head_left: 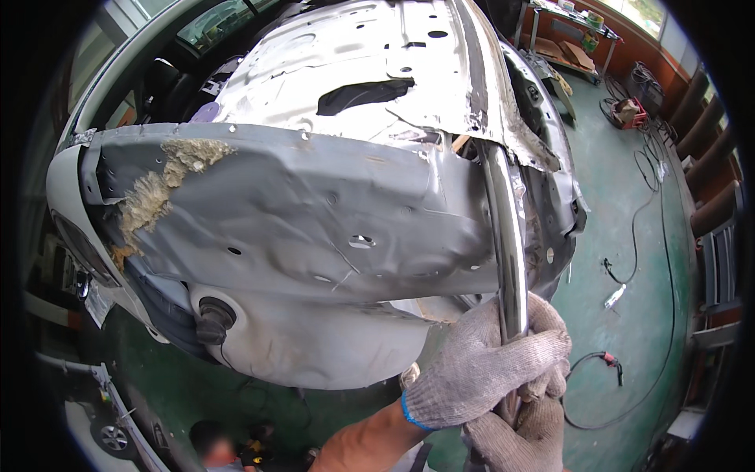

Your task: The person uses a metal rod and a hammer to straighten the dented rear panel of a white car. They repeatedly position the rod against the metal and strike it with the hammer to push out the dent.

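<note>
Both my hands, in grey knit work gloves, are wrapped round a long shiny metal bar (pixel 513 252). My left hand (pixel 495 362), its cuff edged in blue, grips higher up. My right hand (pixel 525 440) is closed just below it, partly cut off by the lower edge. The bar runs away from me to the right part of a stripped car body's dented grey panel (pixel 377 212). Its far end meets the edge of the bare pale floor panel (pixel 362 55); the exact contact is hidden. Torn, crumpled metal (pixel 543 157) lies beside it.
Yellowish foam (pixel 149 193) clings to the grey panel's left. Below hangs a pale rounded tank-like part (pixel 322 346). Another person (pixel 216 444) is low at the lower left. Cables (pixel 668 259) and a torch-like tool (pixel 613 366) lie on the green floor at right.
</note>
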The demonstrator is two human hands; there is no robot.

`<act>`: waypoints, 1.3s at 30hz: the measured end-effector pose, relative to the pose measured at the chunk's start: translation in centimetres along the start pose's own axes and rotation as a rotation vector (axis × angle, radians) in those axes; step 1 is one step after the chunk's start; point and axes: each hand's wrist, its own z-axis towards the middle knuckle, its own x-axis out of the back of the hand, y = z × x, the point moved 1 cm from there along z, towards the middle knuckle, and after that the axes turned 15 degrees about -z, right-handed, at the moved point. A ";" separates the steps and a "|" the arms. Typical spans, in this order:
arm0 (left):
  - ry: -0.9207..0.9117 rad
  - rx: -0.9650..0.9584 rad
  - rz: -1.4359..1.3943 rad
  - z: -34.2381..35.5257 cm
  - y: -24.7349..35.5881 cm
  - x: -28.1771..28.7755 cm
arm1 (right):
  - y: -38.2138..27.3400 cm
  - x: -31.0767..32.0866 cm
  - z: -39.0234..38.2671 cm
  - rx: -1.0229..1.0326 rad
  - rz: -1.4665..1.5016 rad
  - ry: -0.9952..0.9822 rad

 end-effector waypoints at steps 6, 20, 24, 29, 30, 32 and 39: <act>0.075 0.006 -0.002 0.1 0.2 -0.5 | 0.0 0.4 -0.4 -0.053 0.258 -0.005; 0.007 -0.026 -0.075 0.4 -0.4 1.0 | 1.3 0.1 0.2 -0.034 0.068 -0.001; 0.009 0.019 0.001 -1.3 -1.2 0.4 | 1.2 0.0 -0.9 -0.029 0.129 0.005; 0.069 0.051 -0.034 -1.9 -1.6 -0.2 | 1.8 -0.2 -1.7 0.061 0.255 -0.006; 0.072 0.058 -0.031 -1.8 -1.5 -0.2 | 1.8 0.0 -1.8 0.067 0.266 -0.008; 0.079 0.074 -0.029 -1.8 -1.5 -0.3 | 1.8 0.3 -2.0 0.005 0.248 -0.061; 0.017 0.060 -0.068 -2.7 -1.7 -0.9 | 1.1 -0.1 -3.2 -0.021 0.267 -0.036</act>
